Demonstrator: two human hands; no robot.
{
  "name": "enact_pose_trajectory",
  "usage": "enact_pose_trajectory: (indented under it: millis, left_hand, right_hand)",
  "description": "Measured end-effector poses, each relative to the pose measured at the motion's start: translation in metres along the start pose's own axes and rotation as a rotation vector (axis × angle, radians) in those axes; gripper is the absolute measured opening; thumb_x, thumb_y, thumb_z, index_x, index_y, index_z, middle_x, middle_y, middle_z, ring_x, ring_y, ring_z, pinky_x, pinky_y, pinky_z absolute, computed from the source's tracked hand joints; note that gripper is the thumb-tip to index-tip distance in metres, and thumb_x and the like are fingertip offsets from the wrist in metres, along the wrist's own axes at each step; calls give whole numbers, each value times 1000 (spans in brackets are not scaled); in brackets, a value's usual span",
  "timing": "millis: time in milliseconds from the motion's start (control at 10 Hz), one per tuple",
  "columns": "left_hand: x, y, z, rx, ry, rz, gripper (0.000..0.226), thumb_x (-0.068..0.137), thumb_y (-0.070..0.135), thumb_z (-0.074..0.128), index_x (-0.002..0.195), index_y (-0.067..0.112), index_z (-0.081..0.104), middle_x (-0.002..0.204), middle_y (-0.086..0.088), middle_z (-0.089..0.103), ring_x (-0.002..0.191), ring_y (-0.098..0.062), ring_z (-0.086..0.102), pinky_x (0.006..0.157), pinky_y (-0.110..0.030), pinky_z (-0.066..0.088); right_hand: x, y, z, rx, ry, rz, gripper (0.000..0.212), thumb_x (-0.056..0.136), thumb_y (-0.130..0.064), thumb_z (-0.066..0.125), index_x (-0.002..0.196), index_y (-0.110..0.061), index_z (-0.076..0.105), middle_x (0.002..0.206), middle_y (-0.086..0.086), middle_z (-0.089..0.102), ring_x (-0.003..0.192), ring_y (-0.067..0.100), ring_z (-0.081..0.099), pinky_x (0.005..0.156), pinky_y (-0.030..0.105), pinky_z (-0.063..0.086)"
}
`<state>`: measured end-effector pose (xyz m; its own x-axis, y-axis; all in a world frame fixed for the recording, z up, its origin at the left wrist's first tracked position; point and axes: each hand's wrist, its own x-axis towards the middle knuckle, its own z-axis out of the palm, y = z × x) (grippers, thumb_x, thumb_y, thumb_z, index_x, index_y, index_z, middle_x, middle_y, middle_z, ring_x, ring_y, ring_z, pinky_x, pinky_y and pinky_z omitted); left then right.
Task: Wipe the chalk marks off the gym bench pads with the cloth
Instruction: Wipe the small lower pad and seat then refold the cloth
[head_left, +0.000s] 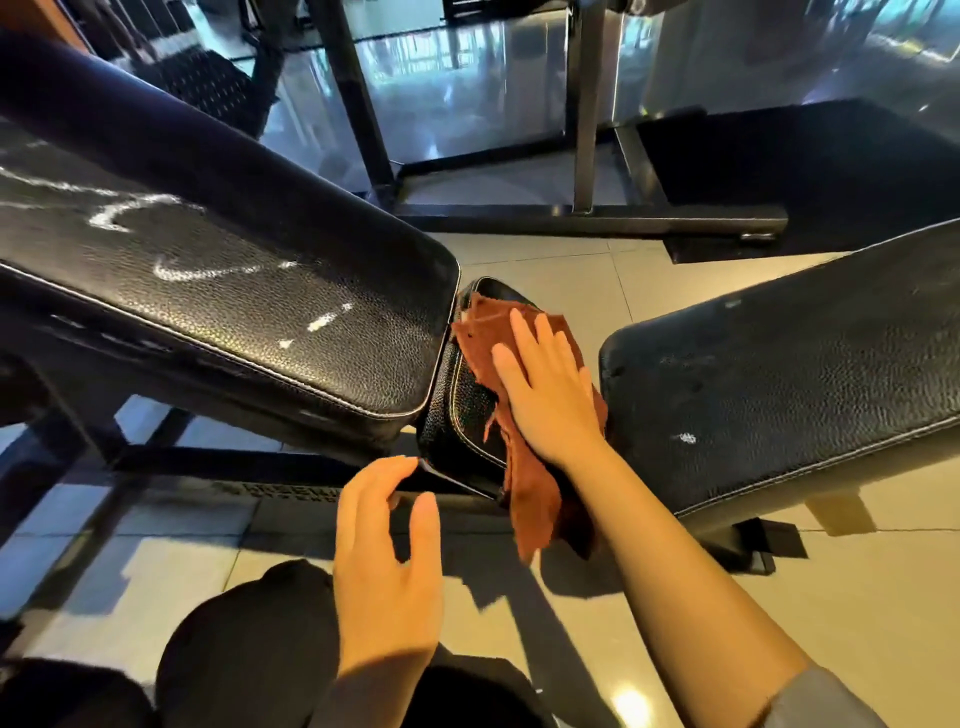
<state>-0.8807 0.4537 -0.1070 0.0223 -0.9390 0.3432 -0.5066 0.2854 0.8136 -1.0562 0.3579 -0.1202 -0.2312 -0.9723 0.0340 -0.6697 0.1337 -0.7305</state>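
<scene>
A rust-red cloth (530, 483) lies over the small black seat pad (465, 410) in the middle, one end hanging off its near edge. My right hand (545, 384) presses flat on the cloth with straight fingers. My left hand (387, 551) hovers just below the seat pad's near-left corner, fingers loosely curved, holding nothing. The long black back pad (249, 291) on the left carries several white chalk marks (208, 270). Another black pad (789, 384) on the right shows faint smudges and a small white spot (688, 438).
Black steel frame legs (587, 213) of a rack stand behind the pads. A dark floor mat (810, 171) lies at the back right. The bench's own frame (171, 457) runs under the left pad. Beige floor tiles (561, 265) spread below; my dark-clothed knees (249, 649) are at the bottom.
</scene>
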Motion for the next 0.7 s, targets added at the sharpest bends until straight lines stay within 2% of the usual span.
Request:
enact_pose_trajectory:
  millis: [100, 200, 300, 400, 500, 600, 700]
  left_hand:
    - [-4, -1, -1, -63, -79, -77, 41, 99, 22, 47, 119, 56, 40, 129, 41, 40, 123, 15, 38, 92, 3, 28]
    - [-4, -2, 5, -127, -146, -119, 38, 94, 39, 39, 129, 54, 37, 132, 43, 39, 125, 20, 35, 95, 4, 26]
    - [-12, -2, 1, -259, -95, -214, 35, 101, 23, 40, 125, 48, 43, 131, 30, 51, 123, 14, 43, 95, 1, 32]
    - [-11, -10, 8, -347, -57, -305, 33, 102, 21, 37, 124, 43, 46, 131, 25, 52, 123, 10, 46, 98, -3, 34]
    - [37, 15, 15, -327, -324, -116, 32, 104, 10, 30, 131, 21, 42, 138, 5, 51, 139, -16, 37, 104, -8, 29]
    - [45, 20, 5, -224, -58, -292, 32, 102, -1, 16, 118, 4, 43, 147, -21, 37, 138, -29, 33, 108, -18, 24]
    - [29, -2, 11, -400, -57, -616, 30, 102, -1, 23, 100, 11, 51, 122, -9, 58, 118, -26, 50, 89, -19, 44]
  right_hand:
    - [-51, 13, 8, 73, 10, 6, 62, 95, -63, 9, 150, -40, -6, 161, -12, -12, 148, 11, -12, 122, 47, -1]
    - [-114, 13, 28, 93, 66, -58, 59, 90, -71, 3, 142, -49, -15, 152, -29, -25, 144, -1, -21, 121, 32, -9]
    - [-133, 11, 33, 95, 57, -89, 58, 91, -68, 2, 143, -47, -13, 151, -33, -20, 143, -6, -20, 119, 26, -12]
    - [-111, 3, 22, 75, 46, -238, 52, 97, -52, 10, 148, -43, -2, 157, -25, -6, 146, -2, -9, 120, 29, -9]
    - [-56, -14, 8, 37, -5, -292, 51, 97, -54, 10, 146, -49, -1, 155, -27, -9, 147, 1, -11, 118, 32, -14]
    - [5, -16, -2, -73, -46, -255, 56, 100, -49, 12, 153, -36, 2, 163, -9, -8, 149, 16, -11, 120, 47, -7]
    - [37, -2, 4, -118, -29, -185, 62, 100, -47, 13, 157, -21, 7, 164, 3, -2, 150, 22, -5, 120, 51, 2]
